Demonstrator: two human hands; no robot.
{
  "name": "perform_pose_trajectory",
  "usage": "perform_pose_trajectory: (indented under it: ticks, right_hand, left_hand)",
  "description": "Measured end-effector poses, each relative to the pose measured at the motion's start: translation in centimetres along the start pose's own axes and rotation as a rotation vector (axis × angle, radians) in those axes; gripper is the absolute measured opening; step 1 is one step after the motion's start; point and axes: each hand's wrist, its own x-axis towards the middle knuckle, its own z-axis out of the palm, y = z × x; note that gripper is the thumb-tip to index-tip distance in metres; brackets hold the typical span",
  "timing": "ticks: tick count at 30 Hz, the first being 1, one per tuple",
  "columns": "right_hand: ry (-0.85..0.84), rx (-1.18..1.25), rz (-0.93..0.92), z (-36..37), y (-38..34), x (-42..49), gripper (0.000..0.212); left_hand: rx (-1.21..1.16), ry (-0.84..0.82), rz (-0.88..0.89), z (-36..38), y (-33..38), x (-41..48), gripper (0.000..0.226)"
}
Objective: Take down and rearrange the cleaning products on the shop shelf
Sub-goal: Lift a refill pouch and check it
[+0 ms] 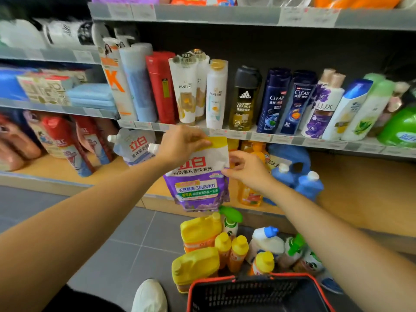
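Midway: bottles already on floor at lower centre, detergent pouch pinched by left hand and right hand, shelf half cleared.

A detergent pouch hangs in front of the bottom shelf, below the front edge of the middle shelf, the left hand at its top edge and the right hand at its right edge. A second pouch stands behind it to the left. Shampoo bottles line the middle shelf. On the floor below, bottles stand clustered behind a basket.
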Motion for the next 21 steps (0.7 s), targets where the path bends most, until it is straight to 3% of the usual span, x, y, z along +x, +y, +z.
perform_pose_trajectory:
  ticks: [4,7,11,13,16,18,21]
  right_hand:
    - [-0.024,0.007,0.084,3.1,1.1,3.8,0.037]
    - [0.130,-0.003,0.180,4.5,2.8,6.5,0.018]
    - [0.242,-0.012,0.219,5.9,5.5,8.1,0.016]
    - [0.259,-0.020,0.261,6.5,7.3,7.9,0.016]
    - [0.341,-0.014,0.292,6.8,9.0,7.4,0.018]
    - [0.384,-0.087,0.256,7.2,9.1,7.0,0.019]
    - [0.455,-0.146,0.208,7.9,8.5,6.1,0.021]
  left_hand:
    - [0.103,-0.030,0.006,1.2,-2.9,2.3,0.013]
    - [0.104,-0.015,-0.008,2.1,-4.6,3.6,0.014]
    - [0.154,-0.044,-0.009,3.9,-7.0,3.9,0.015]
    - [0.248,-0.059,0.060,4.6,-8.4,3.0,0.017]
    - [0.396,0.076,0.247,4.6,-11.5,0.6,0.027]
    - [0.409,0.186,0.161,4.4,-13.8,-1.5,0.030]
    - [0.231,0.296,-0.203,5.3,-15.8,-4.0,0.038]
